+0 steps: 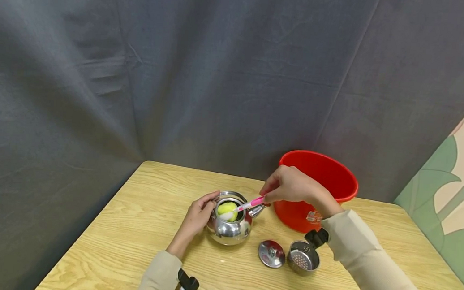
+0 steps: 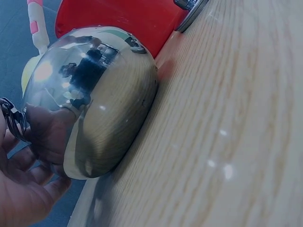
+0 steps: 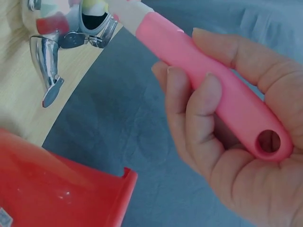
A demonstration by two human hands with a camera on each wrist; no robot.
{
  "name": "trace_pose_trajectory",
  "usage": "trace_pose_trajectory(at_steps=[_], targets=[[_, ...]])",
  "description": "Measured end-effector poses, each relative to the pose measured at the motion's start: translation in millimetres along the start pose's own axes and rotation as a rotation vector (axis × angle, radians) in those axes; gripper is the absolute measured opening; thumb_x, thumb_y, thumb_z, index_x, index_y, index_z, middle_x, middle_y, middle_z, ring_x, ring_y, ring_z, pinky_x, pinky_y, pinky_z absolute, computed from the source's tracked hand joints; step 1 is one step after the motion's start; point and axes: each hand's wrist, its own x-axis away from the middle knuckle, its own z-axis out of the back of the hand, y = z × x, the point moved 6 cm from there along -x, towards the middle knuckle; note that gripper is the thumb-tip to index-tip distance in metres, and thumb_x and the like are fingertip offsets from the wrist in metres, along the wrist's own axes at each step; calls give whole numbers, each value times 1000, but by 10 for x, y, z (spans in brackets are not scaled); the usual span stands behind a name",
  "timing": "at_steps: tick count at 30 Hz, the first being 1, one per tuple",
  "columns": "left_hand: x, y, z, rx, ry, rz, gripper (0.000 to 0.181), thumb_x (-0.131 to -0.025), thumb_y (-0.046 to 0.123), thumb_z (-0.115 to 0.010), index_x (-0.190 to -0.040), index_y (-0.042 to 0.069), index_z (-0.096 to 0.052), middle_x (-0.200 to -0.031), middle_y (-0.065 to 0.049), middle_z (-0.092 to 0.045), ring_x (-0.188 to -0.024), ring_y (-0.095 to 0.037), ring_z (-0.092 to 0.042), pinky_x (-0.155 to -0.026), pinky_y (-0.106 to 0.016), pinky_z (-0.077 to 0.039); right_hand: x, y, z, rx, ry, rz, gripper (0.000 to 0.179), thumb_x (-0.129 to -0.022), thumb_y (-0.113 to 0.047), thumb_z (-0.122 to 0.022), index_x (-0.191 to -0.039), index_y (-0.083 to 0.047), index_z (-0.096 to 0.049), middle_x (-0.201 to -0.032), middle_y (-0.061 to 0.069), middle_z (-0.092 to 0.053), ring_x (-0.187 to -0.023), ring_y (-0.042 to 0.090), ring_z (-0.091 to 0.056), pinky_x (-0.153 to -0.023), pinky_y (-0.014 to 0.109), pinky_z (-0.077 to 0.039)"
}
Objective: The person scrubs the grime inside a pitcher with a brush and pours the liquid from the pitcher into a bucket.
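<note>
A shiny metal teapot [image 1: 228, 228] stands on the table with its round mouth uncovered. My left hand [image 1: 198, 214] holds it at its left side; in the left wrist view that hand's fingers [image 2: 35, 172] lie against the pot by the wire handle [image 2: 14, 120]. My right hand [image 1: 291, 185] grips the pink end of a sponge brush [image 1: 256, 201], also large in the right wrist view as a pink handle [image 3: 203, 66] with a hole at its end. The brush's yellow-and-white sponge head [image 1: 227, 210] is at the pot's mouth, partly inside. The spout [image 3: 47, 66] points right.
A red plastic basin [image 1: 296, 214] stands at the back right, behind my right forearm. In front of it lie the metal lid [image 1: 271, 254] and a perforated metal strainer cup [image 1: 304, 260]. A grey curtain [image 1: 228, 82] hangs behind the wooden table [image 1: 121, 227].
</note>
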Motion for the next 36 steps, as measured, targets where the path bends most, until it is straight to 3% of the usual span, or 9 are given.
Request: trace_pose_trajectory(at_steps=[4,13,21,24,31,36], targets=[[-67,-184,-13,3,8,-1,39,-99,7,-43,-137,-1,-52,-136,-16,-54,-127,-31,-48,-107,-44,-36,-19,61,19,-17,-41,-29,8,-82,-13,-77,-89,-15,-78,-76,-4,-71,-69,19,-61,-67,31,-55],[-70,-235,-30,-25,19,13,40,-98,12,-44,-136,8,-56,-134,-8,-57,-126,-25,-50,-106,-40,-38,-108,109,102,-59,-119,-84,6,-84,-14,-75,-88,-13,-78,-79,0,-71,-77,24,-63,-72,31,-56],[-90,-226,-36,-37,27,3,40,-98,11,-44,-137,6,-55,-135,-11,-56,-126,-27,-50,-106,-42,-38,-345,5,167,-72,-278,-88,13,-86,-13,-72,-75,-6,-75,-60,5,-55,-54,14,-42,-59,25,-44],[-67,-171,-50,-22,19,9,40,-98,9,-44,-137,3,-53,-135,-15,-55,-127,-30,-48,-106,-44,-37,-430,-42,194,-45,-317,-106,10,-85,-12,-73,-78,-5,-76,-65,5,-62,-55,13,-46,-57,23,-45],[65,163,-59,-29,15,5,39,-97,2,-43,-134,-6,-52,-133,-23,-55,-125,-36,-48,-105,-46,-38,-594,-167,240,24,-396,-153,11,-83,-12,-74,-84,-2,-76,-77,10,-70,-63,15,-56,-66,25,-54],[98,224,-66,-45,27,10,39,-97,2,-43,-134,-5,-53,-132,-22,-55,-125,-36,-49,-106,-45,-38,-711,-278,251,59,-432,-237,10,-80,-10,-74,-85,-1,-75,-79,9,-70,-68,17,-63,-73,28,-57]])
